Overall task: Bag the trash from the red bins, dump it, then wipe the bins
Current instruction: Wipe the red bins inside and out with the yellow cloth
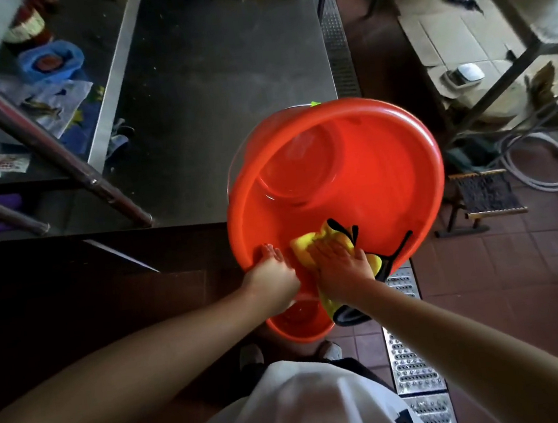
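The red bin (362,168) is tipped toward the person, its open mouth facing the camera, held above the tiled floor (518,272) just off the front corner of the steel desk (222,79). The left hand (274,277) grips the near rim, fingers curled over the lip and reaching inside. The right hand (342,266) lies flat, fingers straight, pressing a yellow cloth (305,246) with black trim against the inner wall close to that same rim. Below both hands sits a second red bin (299,319), only partly visible, and whether it touches the upper one cannot be told.

The bin looks empty, so the wiping stage appears to be in hand. As a thin plastic tub it should be light and somewhat springy; the wall may flex under a firm push, so the rolled rim is the stiffest place to hold. The inside has a wet-looking sheen and may be slippery, so a hooked grip over the lip suits better than a pinch on the wall. The cloth is soft and bunches easily; a flat palm keeps it spread. Its loose black-edged tail hangs over the rim and could snag or drag
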Available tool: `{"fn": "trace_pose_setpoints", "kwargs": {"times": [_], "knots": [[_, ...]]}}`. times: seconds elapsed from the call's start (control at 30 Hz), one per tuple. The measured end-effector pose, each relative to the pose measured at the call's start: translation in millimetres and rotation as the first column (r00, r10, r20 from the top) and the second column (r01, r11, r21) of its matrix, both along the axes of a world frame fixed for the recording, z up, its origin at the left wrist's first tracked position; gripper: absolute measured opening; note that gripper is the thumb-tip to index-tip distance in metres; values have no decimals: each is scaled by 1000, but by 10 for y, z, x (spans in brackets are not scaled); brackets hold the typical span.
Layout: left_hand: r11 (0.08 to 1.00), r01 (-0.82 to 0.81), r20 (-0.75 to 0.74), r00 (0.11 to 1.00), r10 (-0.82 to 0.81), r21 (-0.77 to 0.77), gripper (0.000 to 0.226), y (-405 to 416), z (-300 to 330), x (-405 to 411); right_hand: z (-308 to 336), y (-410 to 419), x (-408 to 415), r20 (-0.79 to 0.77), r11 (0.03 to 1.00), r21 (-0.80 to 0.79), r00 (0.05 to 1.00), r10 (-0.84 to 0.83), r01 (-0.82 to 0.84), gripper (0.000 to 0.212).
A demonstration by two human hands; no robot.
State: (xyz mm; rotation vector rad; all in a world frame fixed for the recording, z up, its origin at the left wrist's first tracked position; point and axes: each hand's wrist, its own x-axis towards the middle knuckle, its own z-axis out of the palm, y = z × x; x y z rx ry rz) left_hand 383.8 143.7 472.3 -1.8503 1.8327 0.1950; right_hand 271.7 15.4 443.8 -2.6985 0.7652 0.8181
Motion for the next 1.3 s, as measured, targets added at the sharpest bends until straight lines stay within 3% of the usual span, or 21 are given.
{"fn": "trace_pose_setpoints", "kwargs": {"times": [0.3, 0.43, 0.5, 0.53, 0.6, 0.67, 0.77, 0.9, 1.0, 1.1, 1.23, 1.3], "knots": [[998, 53, -79, 995, -56, -47, 47, 42, 79, 69, -266, -349, 617, -19, 999, 40, 1000, -24, 24, 56], [999, 45, -30, 999, -45, -2, 58, 7, -21, -1, -539, -521, 870, 12, 993, 60, 995, -99, 98, 54], [999, 46, 5, 999, -46, 6, 60, -3, -17, -30, -637, -593, 982, 123, 981, 158, 984, -129, 109, 55], [999, 49, 29, 998, -50, 15, 61, 1, -9, -45, -672, -582, 994, 250, 950, 287, 948, -196, 121, 60], [998, 59, 69, 996, -61, 24, 62, -7, 35, -74, -838, -667, 1026, 466, 965, 232, 857, -218, 120, 54], [997, 60, 58, 996, -63, 41, 57, -25, 86, -94, -768, -753, 1103, 305, 994, 106, 950, -66, 35, 35], [997, 62, 69, 996, -64, 38, 57, -69, 76, -141, -706, -787, 1162, 108, 997, 59, 993, -46, 39, 29], [996, 57, 40, 997, -60, 68, 42, -96, 48, -152, -609, -665, 882, 19, 999, 21, 1000, 24, -25, 48], [999, 44, -17, 999, -43, 22, 31, -57, 94, -148, -380, -505, 484, 41, 999, 51, 999, 13, -15, 55], [999, 19, -28, 999, -20, -27, 34, -21, 83, -139, -138, -283, 120, 34, 983, 20, 982, 183, -184, 65], [996, 65, -14, 998, -65, 60, 36, -7, 154, -38, 198, -47, -216, 68, 980, 104, 984, 163, -169, 108], [995, 78, 5, 997, -79, 61, 37, -7, 200, 14, 254, -13, -313, 88, 970, 47, 969, 233, -238, 117]]}}
